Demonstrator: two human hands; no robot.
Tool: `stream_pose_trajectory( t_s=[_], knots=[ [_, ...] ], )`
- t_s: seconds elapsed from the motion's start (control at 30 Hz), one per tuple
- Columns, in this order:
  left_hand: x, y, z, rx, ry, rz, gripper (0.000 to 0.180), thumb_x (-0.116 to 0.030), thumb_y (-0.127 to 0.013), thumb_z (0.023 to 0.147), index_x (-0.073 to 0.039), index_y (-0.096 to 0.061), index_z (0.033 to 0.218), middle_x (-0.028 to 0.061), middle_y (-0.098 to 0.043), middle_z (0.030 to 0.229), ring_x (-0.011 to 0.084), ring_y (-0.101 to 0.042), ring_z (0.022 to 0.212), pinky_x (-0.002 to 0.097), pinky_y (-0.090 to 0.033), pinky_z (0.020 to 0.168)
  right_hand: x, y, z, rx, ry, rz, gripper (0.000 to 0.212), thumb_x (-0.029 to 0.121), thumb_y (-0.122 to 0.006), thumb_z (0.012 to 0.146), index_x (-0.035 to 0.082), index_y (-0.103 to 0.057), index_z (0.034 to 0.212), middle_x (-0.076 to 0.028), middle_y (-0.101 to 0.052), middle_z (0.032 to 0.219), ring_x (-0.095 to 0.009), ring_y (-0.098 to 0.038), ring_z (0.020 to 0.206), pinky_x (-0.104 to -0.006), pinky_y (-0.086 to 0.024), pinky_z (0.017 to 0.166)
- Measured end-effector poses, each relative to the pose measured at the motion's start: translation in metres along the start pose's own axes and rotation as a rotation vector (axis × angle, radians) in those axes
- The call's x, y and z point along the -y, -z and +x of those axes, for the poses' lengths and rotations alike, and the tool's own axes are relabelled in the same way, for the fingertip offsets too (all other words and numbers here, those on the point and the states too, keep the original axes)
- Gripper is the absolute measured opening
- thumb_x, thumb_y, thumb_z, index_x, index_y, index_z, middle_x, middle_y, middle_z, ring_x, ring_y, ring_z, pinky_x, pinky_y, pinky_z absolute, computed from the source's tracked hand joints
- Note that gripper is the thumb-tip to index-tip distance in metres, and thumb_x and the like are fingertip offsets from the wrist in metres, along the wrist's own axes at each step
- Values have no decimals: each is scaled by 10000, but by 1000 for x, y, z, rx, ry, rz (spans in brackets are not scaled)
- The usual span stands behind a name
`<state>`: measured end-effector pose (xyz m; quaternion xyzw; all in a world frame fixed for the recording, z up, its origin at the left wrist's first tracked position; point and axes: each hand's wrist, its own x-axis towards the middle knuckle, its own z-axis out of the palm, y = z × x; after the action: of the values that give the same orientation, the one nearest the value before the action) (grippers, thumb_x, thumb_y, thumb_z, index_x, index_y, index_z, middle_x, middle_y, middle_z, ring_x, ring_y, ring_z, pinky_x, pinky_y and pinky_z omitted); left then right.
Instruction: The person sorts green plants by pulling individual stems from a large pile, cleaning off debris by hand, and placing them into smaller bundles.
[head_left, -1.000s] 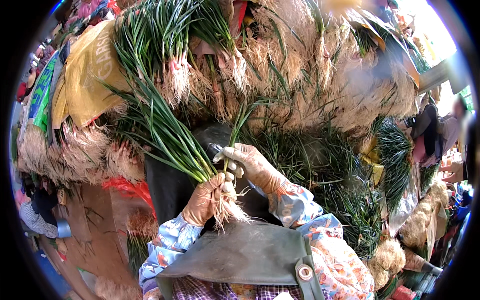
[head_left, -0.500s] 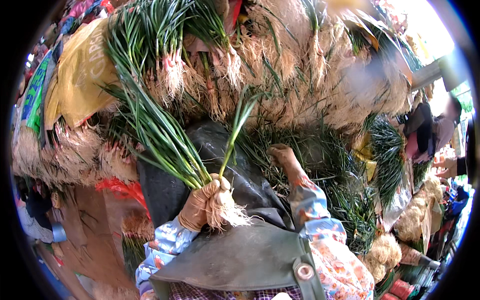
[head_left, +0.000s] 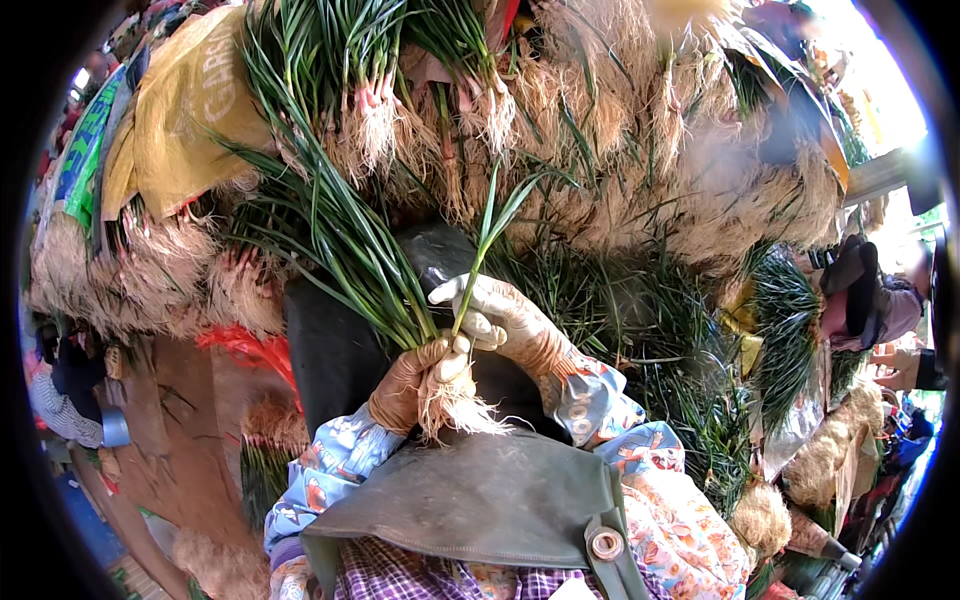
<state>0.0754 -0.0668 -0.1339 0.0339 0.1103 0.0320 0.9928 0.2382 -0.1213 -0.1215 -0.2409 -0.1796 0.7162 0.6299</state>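
Note:
My gloved left hand (head_left: pixel 415 385) is closed round the base of a bunch of rooted green plants (head_left: pixel 350 235). Long narrow leaves fan up and away to the left, and pale stringy roots (head_left: pixel 455 408) hang below the fist. One separate stalk (head_left: pixel 488 235) stands up at the right side of the bunch, its foot at my left fingers. My gloved right hand (head_left: pixel 500 315) pinches this stalk low down, close to the left thumb. Behind my hands, a black sheet (head_left: pixel 325 370) covers my lap, and a dark green apron (head_left: pixel 440 500) lies nearer.
A heap of similar plants with tan roots (head_left: pixel 640 210) runs across the far side. Loose green leaves (head_left: pixel 670 370) lie to the right. On the left are a yellow sack (head_left: pixel 205 110), red plastic (head_left: pixel 255 350) and another bundle (head_left: pixel 270 460). Another person (head_left: pixel 875 300) is at the far right.
My right hand has come from the loose leaves on the right to the bunch and taken hold of the single stalk. My left hand keeps its grip; the whole view has shifted slightly.

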Motion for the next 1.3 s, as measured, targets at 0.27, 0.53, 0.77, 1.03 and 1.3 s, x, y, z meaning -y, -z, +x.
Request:
stream_pose_trajectory(
  t_s=[0.27, 0.53, 0.77, 1.03, 1.3],
  knots=[
    [0, -3, 6, -135, -59, 138, 242, -272, -515, 889, -45, -562, 958, -4, -469, 581, 137, -470, 538, 298, -419, 519, 4, -8, -2, -559, 121, -767, 134, 139, -546, 864, 25, -615, 846, 9, -520, 638, -58, -431, 528, -190, -357, 485],
    [0, -12, 6, -323, -134, 348, 224, -217, -578, 858, -12, -561, 948, 29, -529, 641, 134, -524, 582, 265, -448, 523, 11, 38, -38, -776, -1, -674, 310, 189, -596, 855, 32, -532, 1115, -36, -601, 883, -101, -539, 664, -230, -456, 576],
    [3, -11, 7, -351, -101, 343, 209, -187, -550, 875, 5, -559, 957, 44, -539, 674, 145, -524, 583, 268, -467, 520, 2, 1, -4, -666, 498, -1701, 256, 229, -599, 819, 53, -501, 661, -131, -534, 571, -333, -533, 513, -384, -430, 471],
    [-34, -62, -29, 626, -335, 298, 294, -169, -466, 871, -82, -491, 591, -15, -407, 435, 95, -340, 334, 255, -291, 305, 48, 98, -30, -939, -175, -1707, 181, 199, -527, 857, 80, -600, 973, -89, -624, 864, -204, -586, 719, -295, -458, 611],
    [-111, -84, -47, 258, -761, 116, 193, -222, -514, 877, -58, -492, 977, -22, -414, 579, 103, -414, 428, 268, -363, 352, 161, 11, 77, -886, 657, -1992, 266, 298, -539, 830, 42, -590, 883, -112, -606, 741, -281, -595, 690, -395, -484, 668]
  ],
)
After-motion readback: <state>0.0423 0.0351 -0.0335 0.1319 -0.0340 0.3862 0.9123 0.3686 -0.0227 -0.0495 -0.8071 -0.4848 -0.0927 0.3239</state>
